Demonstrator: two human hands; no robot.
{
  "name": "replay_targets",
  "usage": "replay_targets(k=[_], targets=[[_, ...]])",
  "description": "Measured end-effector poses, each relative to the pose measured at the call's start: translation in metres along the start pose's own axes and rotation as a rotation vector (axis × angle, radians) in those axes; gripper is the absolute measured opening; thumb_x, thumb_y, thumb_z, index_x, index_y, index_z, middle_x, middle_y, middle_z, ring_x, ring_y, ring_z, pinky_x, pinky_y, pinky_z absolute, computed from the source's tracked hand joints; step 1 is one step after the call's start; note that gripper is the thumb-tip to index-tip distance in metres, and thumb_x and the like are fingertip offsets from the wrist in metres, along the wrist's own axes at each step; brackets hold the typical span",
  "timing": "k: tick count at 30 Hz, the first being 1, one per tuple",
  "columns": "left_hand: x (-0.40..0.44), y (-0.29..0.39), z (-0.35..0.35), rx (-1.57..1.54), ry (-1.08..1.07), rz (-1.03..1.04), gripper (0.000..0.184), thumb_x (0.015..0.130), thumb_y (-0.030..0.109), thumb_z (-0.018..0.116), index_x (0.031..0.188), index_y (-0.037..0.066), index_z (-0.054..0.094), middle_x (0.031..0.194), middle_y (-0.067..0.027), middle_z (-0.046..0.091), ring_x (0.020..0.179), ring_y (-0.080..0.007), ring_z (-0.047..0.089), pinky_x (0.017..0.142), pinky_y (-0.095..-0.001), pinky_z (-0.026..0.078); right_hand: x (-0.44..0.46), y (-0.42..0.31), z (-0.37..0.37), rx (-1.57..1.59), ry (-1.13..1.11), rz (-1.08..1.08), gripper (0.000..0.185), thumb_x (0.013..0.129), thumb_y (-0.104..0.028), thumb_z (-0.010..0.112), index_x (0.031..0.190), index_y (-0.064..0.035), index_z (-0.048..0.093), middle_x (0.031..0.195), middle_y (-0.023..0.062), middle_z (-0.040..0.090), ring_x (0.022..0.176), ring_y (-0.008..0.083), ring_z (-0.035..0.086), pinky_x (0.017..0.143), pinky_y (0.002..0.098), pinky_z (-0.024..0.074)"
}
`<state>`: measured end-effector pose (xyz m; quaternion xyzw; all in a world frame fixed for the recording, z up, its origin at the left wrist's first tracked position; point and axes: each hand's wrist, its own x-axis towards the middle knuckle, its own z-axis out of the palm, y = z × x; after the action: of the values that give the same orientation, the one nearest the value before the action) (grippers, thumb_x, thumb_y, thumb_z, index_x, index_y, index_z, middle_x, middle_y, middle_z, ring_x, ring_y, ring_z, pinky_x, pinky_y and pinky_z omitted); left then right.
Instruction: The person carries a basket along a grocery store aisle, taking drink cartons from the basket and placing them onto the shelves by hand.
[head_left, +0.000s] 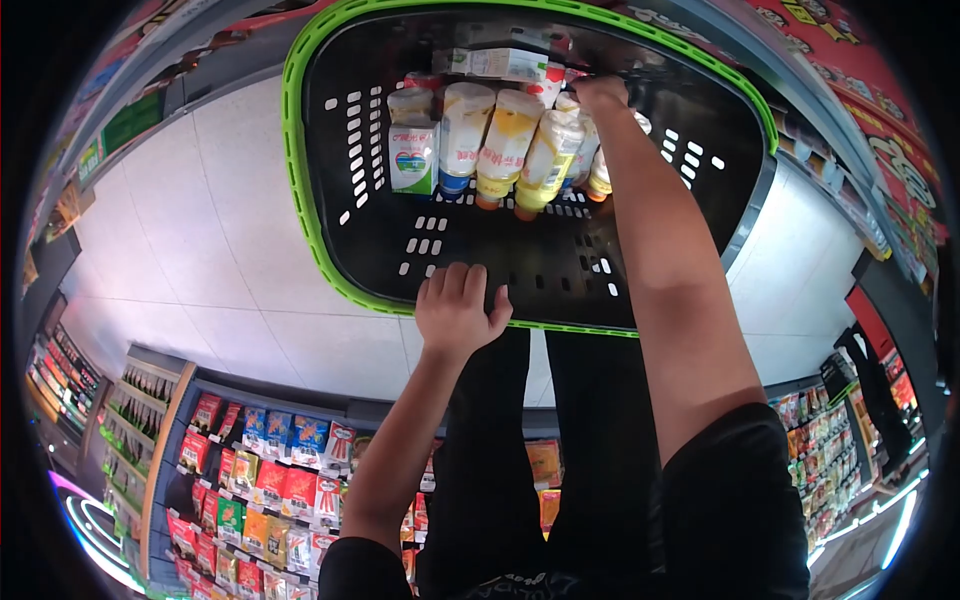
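Observation:
A black shopping basket with a green rim (298, 165) is in front of me. My left hand (458, 312) is closed over its near edge, fingers on the inside. Deep in the basket, my right hand (603, 92) is at the far right end of the bottles, its fingers curled; what they hold, if anything, is hidden. Several white-and-yellow drink bottles lie there with caps toward me, including a bottle with a blue cap (465, 135) and a yellow-labelled bottle (550, 160). A small white-and-green carton (413, 160) lies at their left, and a white box (500, 64) sits behind them.
Pale floor tiles (220, 210) surround the basket. At lower left stands a rack of hanging snack packets (265, 480). More packets hang on a rack (825, 440) at right. Shelves with red packaging (890, 150) curve along the upper right. My legs (490, 430) are just below the basket.

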<state>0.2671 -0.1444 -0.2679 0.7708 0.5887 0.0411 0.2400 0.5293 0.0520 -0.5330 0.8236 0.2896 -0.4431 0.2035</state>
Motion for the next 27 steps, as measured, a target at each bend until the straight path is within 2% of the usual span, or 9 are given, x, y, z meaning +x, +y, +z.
replay_targets(k=[1,3,6,10,16,18,20,24,27], targets=[[0.000,0.000,0.001,0.013,0.011,0.004,0.026,0.069,0.029,0.064,0.082,0.009,0.054,0.073,-0.0045,0.051,0.063,-0.0228,0.053,0.054,-0.0341,0.040,-0.011,-0.002,-0.006,-0.005,0.001,0.000,0.077,0.078,-0.069,0.055,0.130,-0.0127,0.054,0.136,0.0067,0.051,0.132,0.0233,0.042,0.112,0.0538,0.0202],[0.000,0.000,0.001,0.004,0.016,-0.001,0.026,0.069,0.029,0.065,0.082,0.009,0.054,0.073,-0.0046,0.051,0.063,-0.0229,0.052,0.054,-0.0342,0.040,-0.033,-0.007,-0.011,-0.066,0.180,-0.011,0.059,0.081,-0.059,0.057,0.120,-0.0156,0.061,0.119,0.0094,0.063,0.105,0.0223,0.063,0.087,0.0314,0.0497],[0.000,0.000,0.000,-0.014,0.021,-0.012,0.026,0.068,0.027,0.065,0.084,0.009,0.055,0.074,-0.0048,0.053,0.063,-0.0237,0.053,0.055,-0.0347,0.041,0.027,0.002,0.011,-0.053,0.264,-0.188,0.054,0.082,-0.052,0.060,0.120,-0.0133,0.061,0.118,0.0111,0.063,0.100,0.0206,0.065,0.083,0.0311,0.0510],[0.000,0.001,-0.001,-0.021,0.013,-0.015,0.026,0.067,0.025,0.065,0.086,0.008,0.056,0.075,-0.0050,0.055,0.063,-0.0243,0.053,0.055,-0.0349,0.041,0.045,0.007,0.016,0.461,-0.017,-0.269,0.041,0.082,-0.036,0.064,0.114,-0.0090,0.063,0.108,0.0112,0.066,0.090,0.0200,0.063,0.078,0.0315,0.0502],[0.000,0.001,-0.001,-0.010,-0.017,-0.020,0.025,0.068,0.025,0.064,0.085,0.009,0.056,0.075,-0.0051,0.055,0.063,-0.0243,0.053,0.055,-0.0350,0.041,-0.008,-0.003,-0.012,0.280,-0.237,-0.227,0.037,0.085,-0.034,0.059,0.111,-0.0075,0.063,0.102,0.0089,0.067,0.087,0.0177,0.062,0.075,0.0331,0.0498],[0.000,0.002,-0.001,-0.009,-0.009,-0.015,0.025,0.067,0.025,0.064,0.085,0.009,0.056,0.075,-0.0051,0.055,0.063,-0.0244,0.053,0.055,-0.0349,0.041,0.009,0.002,-0.005,0.426,-0.338,-0.239,0.037,0.085,-0.034,0.058,0.110,-0.0071,0.064,0.102,0.0080,0.067,0.085,0.0169,0.063,0.076,0.0342,0.0499],[0.001,0.001,-0.001,-0.001,0.004,-0.012,0.025,0.067,0.025,0.064,0.085,0.009,0.056,0.075,-0.0052,0.055,0.063,-0.0244,0.053,0.055,-0.0349,0.041,0.005,0.001,-0.013,0.322,-0.479,-0.294,0.045,0.078,-0.037,0.063,0.113,-0.0091,0.066,0.111,0.0105,0.066,0.097,0.0190,0.062,0.085,0.0352,0.0473],[0.000,0.002,0.000,-0.005,-0.025,-0.023,0.025,0.067,0.025,0.064,0.085,0.009,0.056,0.076,-0.0054,0.056,0.063,-0.0247,0.053,0.056,-0.0352,0.041,0.028,0.000,-0.002,0.134,-0.498,-0.335,0.045,0.077,-0.038,0.064,0.112,-0.0089,0.067,0.108,0.0094,0.067,0.092,0.0187,0.063,0.083,0.0344,0.0485],[-0.001,0.001,-0.002,0.000,-0.037,-0.017,0.026,0.067,0.025,0.064,0.086,0.009,0.056,0.077,-0.0054,0.056,0.064,-0.0248,0.053,0.056,-0.0355,0.041,0.006,-0.005,-0.015,0.028,-0.399,-0.394,0.028,0.081,-0.029,0.062,0.099,-0.0087,0.070,0.098,0.0071,0.069,0.081,0.0160,0.065,0.075,0.0325,0.0514]])
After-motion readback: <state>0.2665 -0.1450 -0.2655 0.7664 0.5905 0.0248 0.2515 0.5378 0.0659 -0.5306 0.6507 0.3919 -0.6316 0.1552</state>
